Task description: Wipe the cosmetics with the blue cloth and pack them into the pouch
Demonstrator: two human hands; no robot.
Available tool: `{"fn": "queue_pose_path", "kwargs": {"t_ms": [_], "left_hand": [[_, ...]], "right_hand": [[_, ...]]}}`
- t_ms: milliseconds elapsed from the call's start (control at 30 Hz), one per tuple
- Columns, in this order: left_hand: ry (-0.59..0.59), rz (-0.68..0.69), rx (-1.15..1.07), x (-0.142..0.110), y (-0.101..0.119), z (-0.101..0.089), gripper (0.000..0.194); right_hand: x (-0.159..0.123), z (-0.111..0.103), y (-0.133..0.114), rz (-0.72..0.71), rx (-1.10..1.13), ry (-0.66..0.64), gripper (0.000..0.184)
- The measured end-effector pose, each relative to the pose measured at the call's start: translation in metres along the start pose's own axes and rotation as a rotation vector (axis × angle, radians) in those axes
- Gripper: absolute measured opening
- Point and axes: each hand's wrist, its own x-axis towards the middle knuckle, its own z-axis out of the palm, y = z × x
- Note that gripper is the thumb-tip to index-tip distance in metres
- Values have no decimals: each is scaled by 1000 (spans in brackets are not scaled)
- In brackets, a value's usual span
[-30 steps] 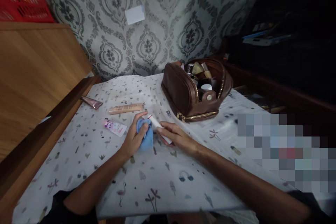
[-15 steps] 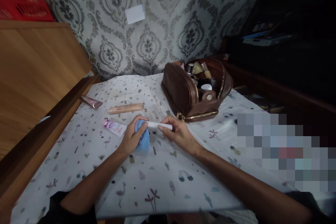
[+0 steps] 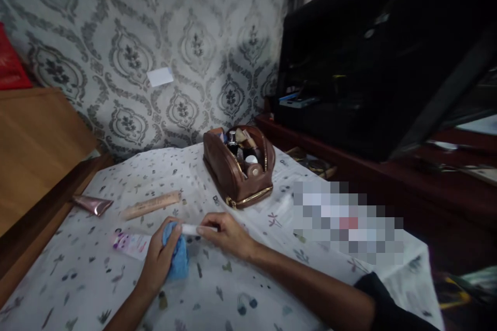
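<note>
Between my two hands lies a slim white tube (image 3: 190,229), held level above the tablecloth. My left hand (image 3: 161,251) is closed around a blue cloth (image 3: 179,258), which wraps the tube's left end. The fingers of my right hand (image 3: 225,235) pinch the tube's right end. Just left of my left hand lies a white tube with a pink and purple print (image 3: 130,244). Beyond it rest a peach-coloured tube (image 3: 152,204) and a shiny rose-brown tube (image 3: 93,204).
An unzipped brown cosmetic bag (image 3: 236,176), full of small bottles and cosmetics, stands at the back of the patterned tablecloth (image 3: 217,305). A wooden panel (image 3: 39,134) borders the left side. To the right are a dark screen (image 3: 349,77) and a blurred-out patch on the cloth.
My view has swung to the right and up, so things appear further left and lower. Both hands keep their hold on the white tube and the cloth.
</note>
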Motion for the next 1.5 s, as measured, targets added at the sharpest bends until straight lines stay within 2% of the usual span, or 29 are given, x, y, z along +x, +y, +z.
{"fn": "queue_pose_path", "kwargs": {"t_ms": [100, 233, 367, 567, 700, 800, 900, 1033, 1167, 1333, 1400, 1500], "left_hand": [[23, -71, -72, 0, -5, 2, 48], [38, -261, -221, 1, -12, 4, 54], [-35, -381, -405, 2, -8, 6, 57], [-139, -417, -527, 6, -4, 9, 56], [-86, -436, -476, 4, -12, 9, 59], [49, -391, -212, 2, -16, 10, 55], [37, -282, -27, 1, -14, 13, 53], [-79, -216, -10, 2, -3, 16, 63], [-104, -177, -50, 4, 3, 14, 62], [-161, -235, -84, 3, 3, 15, 67], [-133, -195, -46, 3, 4, 16, 65], [21, -35, 23, 7, 8, 16, 55]], "right_hand": [[0, 0, 1, -89, -112, 5, 20], [-1, -1, -1, -52, -186, -65, 21], [-3, -2, -1, -40, -203, -136, 20], [0, -5, 6, -82, -201, -149, 15], [4, -1, 8, -94, -75, -139, 15], [8, 3, 8, -90, 88, -67, 24], [11, 3, 8, -72, 232, 6, 45], [10, 2, 6, -77, 393, 1, 58], [8, 3, 2, -77, 415, 53, 59], [12, 3, 8, -31, 502, 10, 62], [14, 3, 12, -23, 542, 19, 63], [16, 3, 15, -13, 560, 37, 62]]}}
